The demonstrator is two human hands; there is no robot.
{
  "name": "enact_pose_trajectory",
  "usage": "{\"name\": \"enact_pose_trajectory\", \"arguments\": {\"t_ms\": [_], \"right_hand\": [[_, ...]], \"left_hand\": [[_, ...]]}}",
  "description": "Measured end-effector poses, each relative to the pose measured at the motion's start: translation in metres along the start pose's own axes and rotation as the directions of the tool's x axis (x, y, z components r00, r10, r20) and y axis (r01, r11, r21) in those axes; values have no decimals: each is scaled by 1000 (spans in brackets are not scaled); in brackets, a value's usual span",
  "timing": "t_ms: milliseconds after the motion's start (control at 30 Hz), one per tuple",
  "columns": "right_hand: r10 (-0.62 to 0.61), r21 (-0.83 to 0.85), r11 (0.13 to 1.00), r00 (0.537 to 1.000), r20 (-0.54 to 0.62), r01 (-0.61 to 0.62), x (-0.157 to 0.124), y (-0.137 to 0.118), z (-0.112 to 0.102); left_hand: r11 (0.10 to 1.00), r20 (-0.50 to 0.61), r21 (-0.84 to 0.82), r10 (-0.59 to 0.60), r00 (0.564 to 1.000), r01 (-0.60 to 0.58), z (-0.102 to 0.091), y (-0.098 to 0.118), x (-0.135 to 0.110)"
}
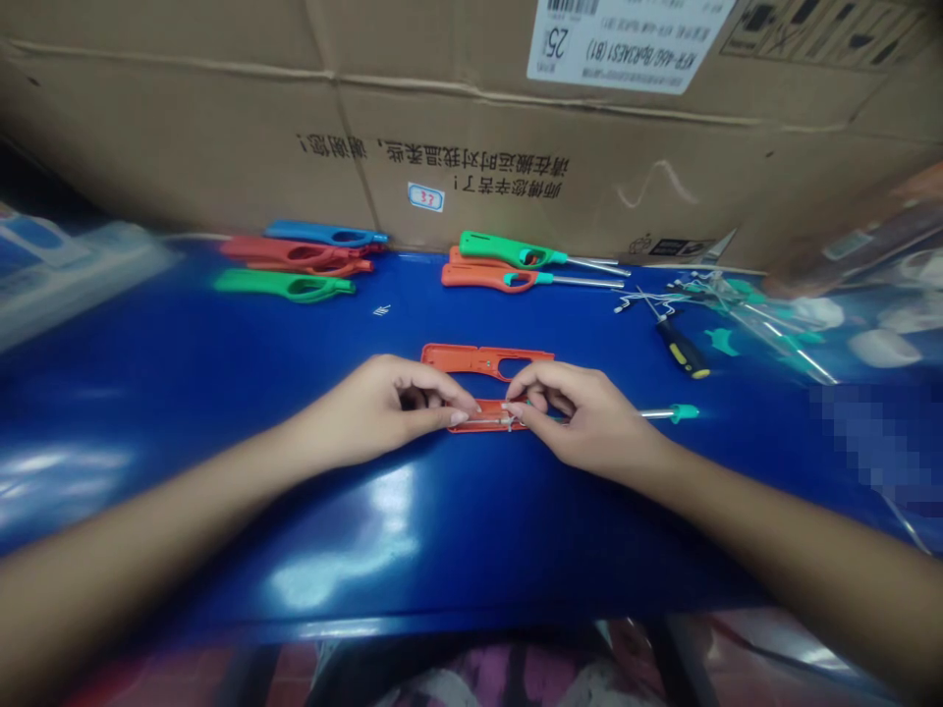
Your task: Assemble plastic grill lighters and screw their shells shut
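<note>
On the blue table lies an orange lighter casing half (484, 407), hollow side up, with a thin tube and small metal parts inside. My left hand (390, 407) pinches its left end between thumb and fingers. Over its right part, my right hand (582, 412) is closed, thumb and forefinger together at the small inner parts; what they pinch is too small to make out. From under the right hand a metal lighter tube (654, 413) with a green tip sticks out to the right. Just behind lies a second orange casing half (461, 357), with a trigger opening.
Blue, red and green lighter casings (284, 286) lie at the back left. Green and orange lighters (508, 247) lie at the back middle. A screwdriver (682, 347), wires and green pieces (722, 341) are on the right. A cardboard box (221, 128) stands behind.
</note>
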State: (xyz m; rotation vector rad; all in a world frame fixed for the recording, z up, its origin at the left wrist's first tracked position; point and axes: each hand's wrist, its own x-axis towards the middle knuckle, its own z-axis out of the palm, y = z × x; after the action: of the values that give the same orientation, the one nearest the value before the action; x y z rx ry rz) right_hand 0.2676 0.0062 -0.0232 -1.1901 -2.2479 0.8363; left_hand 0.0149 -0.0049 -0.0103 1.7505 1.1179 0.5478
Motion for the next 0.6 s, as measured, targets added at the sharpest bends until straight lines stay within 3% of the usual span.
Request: {"name": "enact_pose_trajectory", "arguments": {"t_ms": [600], "right_hand": [[-24, 36, 999, 998, 58, 22, -2, -3, -7]], "left_hand": [[1000, -37, 18, 12, 999, -11, 3, 2, 1]]}}
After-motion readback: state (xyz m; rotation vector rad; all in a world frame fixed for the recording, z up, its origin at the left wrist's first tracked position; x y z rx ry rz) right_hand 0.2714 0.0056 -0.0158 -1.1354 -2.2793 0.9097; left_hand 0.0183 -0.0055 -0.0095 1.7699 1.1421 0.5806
